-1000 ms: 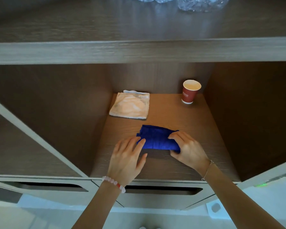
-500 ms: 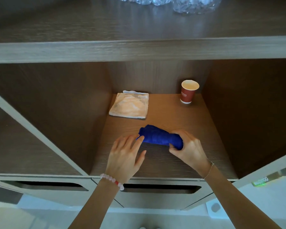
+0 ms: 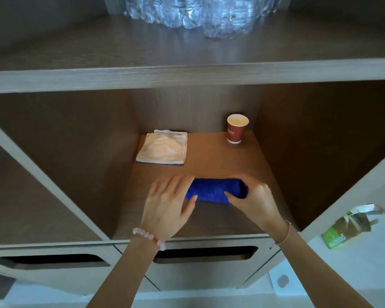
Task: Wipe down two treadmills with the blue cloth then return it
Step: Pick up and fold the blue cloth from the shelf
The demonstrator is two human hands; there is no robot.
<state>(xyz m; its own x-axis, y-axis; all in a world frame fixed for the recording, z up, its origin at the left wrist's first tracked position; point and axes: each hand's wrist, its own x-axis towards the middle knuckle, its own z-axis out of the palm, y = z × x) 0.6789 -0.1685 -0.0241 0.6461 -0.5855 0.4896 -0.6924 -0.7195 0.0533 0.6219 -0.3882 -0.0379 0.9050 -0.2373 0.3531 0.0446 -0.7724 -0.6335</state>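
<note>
Head camera: my right hand (image 3: 256, 196) gripped the rolled blue cloth (image 3: 211, 191) on the shelf (image 3: 209, 223); my left hand (image 3: 167, 203) lay flat against it. Lifted one-ended, it might unroll.

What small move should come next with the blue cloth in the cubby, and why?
Probably curl the left hand round the left end of the blue cloth, matching the right. The cloth lies bunched in a roll on the cubby floor; the right hand grips its right end, while the left fingers only rest flat on it. Whether it is being taken or returned, I cannot tell.
</note>
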